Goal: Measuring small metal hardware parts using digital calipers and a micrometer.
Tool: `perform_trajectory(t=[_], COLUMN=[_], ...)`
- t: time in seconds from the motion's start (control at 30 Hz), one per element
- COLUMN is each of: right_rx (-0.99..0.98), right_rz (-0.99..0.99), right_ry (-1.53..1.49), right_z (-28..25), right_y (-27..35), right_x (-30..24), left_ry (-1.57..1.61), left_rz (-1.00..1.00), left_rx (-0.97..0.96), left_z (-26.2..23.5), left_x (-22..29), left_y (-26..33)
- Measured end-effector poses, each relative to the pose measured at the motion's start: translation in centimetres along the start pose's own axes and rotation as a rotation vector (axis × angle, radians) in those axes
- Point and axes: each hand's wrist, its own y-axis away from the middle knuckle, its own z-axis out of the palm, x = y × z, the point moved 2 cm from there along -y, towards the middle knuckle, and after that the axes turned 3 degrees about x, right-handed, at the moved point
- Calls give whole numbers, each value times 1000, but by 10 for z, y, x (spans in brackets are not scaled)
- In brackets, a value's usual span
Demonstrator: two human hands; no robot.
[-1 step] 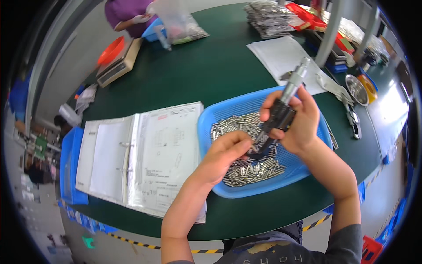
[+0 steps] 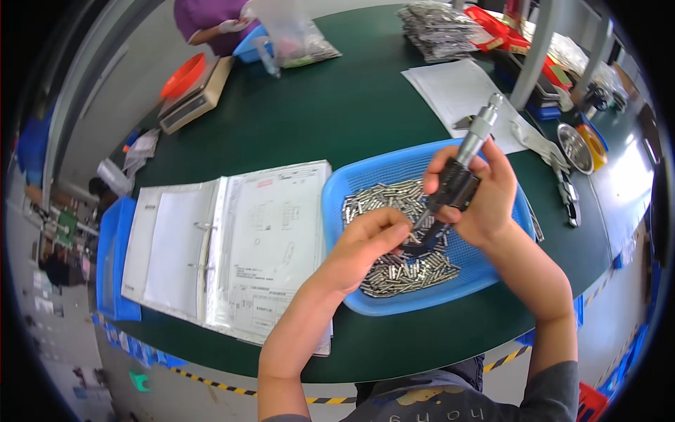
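Observation:
My right hand (image 2: 485,204) is closed round a micrometer (image 2: 457,181) with a silver thimble and a dark frame. The tool is tilted, its thimble pointing up and away from me. At its measuring end, my left hand (image 2: 369,246) pinches a small metal pin (image 2: 413,238), mostly hidden by the fingertips. Whether the pin touches both measuring faces cannot be made out. Both hands are above a blue plastic basket (image 2: 341,179), which holds a heap of small silvery metal pins (image 2: 408,274).
An open ring binder (image 2: 278,232) with a technical drawing lies left of the basket, beside a blue tray (image 2: 116,260). Further back are a scale (image 2: 193,105) with a red pan, paper sheets (image 2: 457,91) and stacked bags (image 2: 439,32). Calipers (image 2: 568,197) lie at right. A gloved person (image 2: 214,24) works opposite.
The view has shifted slightly, so the table things appear a little further right. My hands and the micrometer also sit slightly further right, with both grips unchanged.

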Motion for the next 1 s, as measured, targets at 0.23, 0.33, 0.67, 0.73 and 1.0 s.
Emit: perform_trajectory(t=[0.23, 0.33, 0.67, 0.73, 1.0], right_rx=[36, 59, 130, 119, 163], right_rz=[42, 40, 30, 16, 134], right_ry=[5, 41, 297, 304, 138], right_z=[1, 3, -5, -5, -6], right_y=[-1, -3, -1, -2, -2], right_x=[1, 4, 3, 1, 1], left_ry=[-22, -48, -86, -52, -91], left_rz=[-28, -36, -116, -123, -77], left_rx=[-75, -110, -38, -2, 14], left_z=[1, 1, 6, 4, 4], left_x=[0, 0, -1, -2, -3], left_y=[-1, 0, -2, -3, -3])
